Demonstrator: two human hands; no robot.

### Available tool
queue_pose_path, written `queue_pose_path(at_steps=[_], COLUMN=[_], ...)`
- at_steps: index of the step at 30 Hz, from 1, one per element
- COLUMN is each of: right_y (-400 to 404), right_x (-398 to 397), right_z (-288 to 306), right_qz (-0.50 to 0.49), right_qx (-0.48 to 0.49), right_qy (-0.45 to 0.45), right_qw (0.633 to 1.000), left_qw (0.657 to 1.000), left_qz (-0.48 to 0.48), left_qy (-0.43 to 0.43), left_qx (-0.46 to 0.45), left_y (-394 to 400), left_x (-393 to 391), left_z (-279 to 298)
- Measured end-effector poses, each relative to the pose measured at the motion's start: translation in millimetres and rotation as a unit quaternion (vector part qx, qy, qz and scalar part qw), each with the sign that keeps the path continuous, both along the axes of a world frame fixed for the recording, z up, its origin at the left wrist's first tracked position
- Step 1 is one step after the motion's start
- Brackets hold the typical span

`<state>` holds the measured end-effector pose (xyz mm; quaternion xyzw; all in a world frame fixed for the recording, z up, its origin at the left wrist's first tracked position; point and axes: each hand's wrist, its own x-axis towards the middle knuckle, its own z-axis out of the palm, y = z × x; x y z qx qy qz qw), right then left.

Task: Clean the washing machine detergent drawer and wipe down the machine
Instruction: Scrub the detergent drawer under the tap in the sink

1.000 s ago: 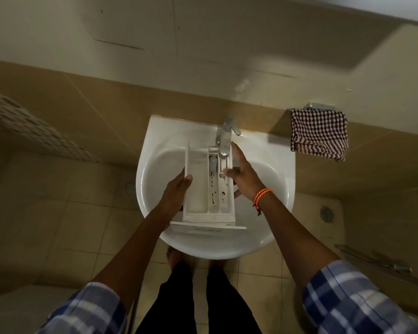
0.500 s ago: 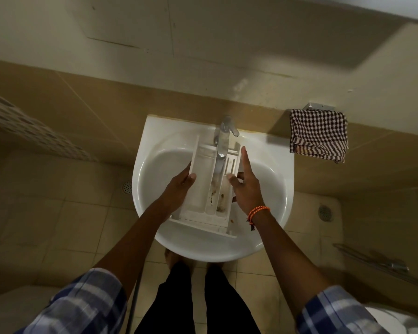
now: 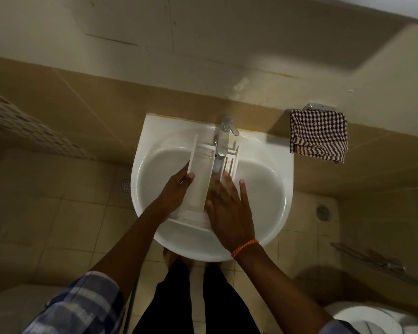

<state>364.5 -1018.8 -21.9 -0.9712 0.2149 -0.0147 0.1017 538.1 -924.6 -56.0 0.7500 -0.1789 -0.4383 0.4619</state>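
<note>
While our left hand grips the white plastic detergent drawer in the white ceramic basin, our right hand lies open, seemingly flat, across it.

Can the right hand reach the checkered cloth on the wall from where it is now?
Probably yes. The right hand lies flat on the detergent drawer in the sink, holding nothing. The checkered cloth hangs to its right, with nothing between them.

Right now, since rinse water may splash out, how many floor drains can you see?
2: one floor drain left of the sink, another on its right. More may be hidden.
</note>
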Motion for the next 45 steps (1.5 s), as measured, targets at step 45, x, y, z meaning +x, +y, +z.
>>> queue_pose_path(at_steps=[45], right_y=[-70.1], right_x=[25.2], right_z=[3.3], right_qz=[0.242], right_qx=[-0.062], right_qy=[0.081], right_qw=[0.965], left_qw=[0.999], left_qz=[0.023], left_qy=[-0.025], left_qx=[-0.002], left_y=[1.6], left_x=[-7.2], left_z=[12.3])
